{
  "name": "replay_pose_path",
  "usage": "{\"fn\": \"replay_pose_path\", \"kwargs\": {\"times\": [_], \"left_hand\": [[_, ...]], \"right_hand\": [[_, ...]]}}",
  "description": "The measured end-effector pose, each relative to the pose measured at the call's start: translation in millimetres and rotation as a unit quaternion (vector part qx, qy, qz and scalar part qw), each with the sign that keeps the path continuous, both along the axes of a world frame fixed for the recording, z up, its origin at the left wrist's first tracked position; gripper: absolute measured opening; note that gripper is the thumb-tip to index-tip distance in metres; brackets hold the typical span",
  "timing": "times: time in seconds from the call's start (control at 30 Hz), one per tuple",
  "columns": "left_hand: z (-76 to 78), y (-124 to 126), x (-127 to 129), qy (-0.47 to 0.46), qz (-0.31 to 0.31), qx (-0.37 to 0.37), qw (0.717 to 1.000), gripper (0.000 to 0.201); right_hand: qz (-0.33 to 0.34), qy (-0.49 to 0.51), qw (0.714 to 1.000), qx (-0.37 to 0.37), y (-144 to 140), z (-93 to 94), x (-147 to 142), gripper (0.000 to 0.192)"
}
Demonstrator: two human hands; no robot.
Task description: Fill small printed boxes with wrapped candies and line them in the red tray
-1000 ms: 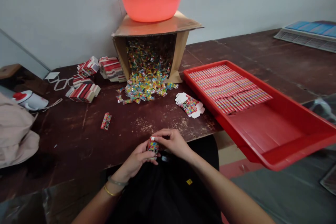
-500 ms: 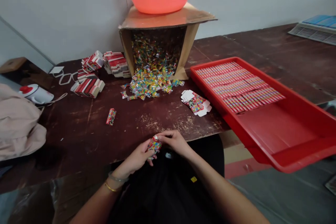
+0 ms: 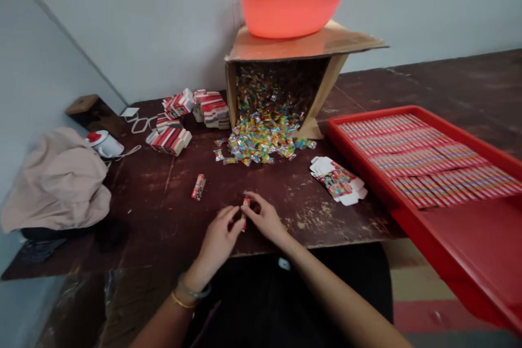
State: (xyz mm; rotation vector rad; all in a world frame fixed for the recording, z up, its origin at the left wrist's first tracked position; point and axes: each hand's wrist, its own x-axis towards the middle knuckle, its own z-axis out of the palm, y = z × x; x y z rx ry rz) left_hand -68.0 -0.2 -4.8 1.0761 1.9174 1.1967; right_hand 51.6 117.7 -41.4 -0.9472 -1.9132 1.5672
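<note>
A small red printed candy box [image 3: 244, 214] is upright on its narrow side at the table's near part, between my hands. My left hand [image 3: 219, 235] grips it from the left with bent fingers and thumb. From the right, my right hand [image 3: 265, 218] has its thumb and fingertips on the box's far end. The fingers cover much of the box. Another small red box [image 3: 198, 187] lies farther left on the table. Several flat, unfolded cartons [image 3: 337, 180] with white flaps lie in a small pile to the right.
Wrapped candies [image 3: 261, 144] spill from a cardboard box [image 3: 304, 46] with an orange basin [image 3: 293, 13] on top. A red tray [image 3: 457, 228] at right holds rows of small boxes. Stacked cartons [image 3: 169, 140], a white kettle-like pot [image 3: 106, 144] and beige cloth [image 3: 59, 179] are at left.
Both hands have moved forward from above my lap to the tabletop with the candy box. The box has turned from its broad face to a narrow side. My view has swung left.
</note>
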Motion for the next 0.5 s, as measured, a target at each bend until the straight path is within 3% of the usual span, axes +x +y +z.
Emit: {"fn": "replay_pose_path", "kwargs": {"times": [0.13,0.23,0.37,0.5], "left_hand": [[-2.6,-3,-81,0.181,0.188,-0.035,0.965,0.059],[-16.8,3,-116,0.178,0.185,-0.051,0.965,0.051],[-32.3,12,-119,0.160,0.151,-0.035,0.975,0.048],[-35.0,11,-112,0.156,0.156,-0.022,0.975,0.050]], "right_hand": [[-0.008,-0.004,1.000,-0.017,18,-13.3,-68,0.034],[-0.017,0.018,1.000,-0.001,14,-12.1,-117,0.032],[-0.013,0.043,0.999,0.008,2,-14.1,-149,0.039],[0.016,0.056,0.998,-0.002,1,-28.6,-136,0.044]]}}
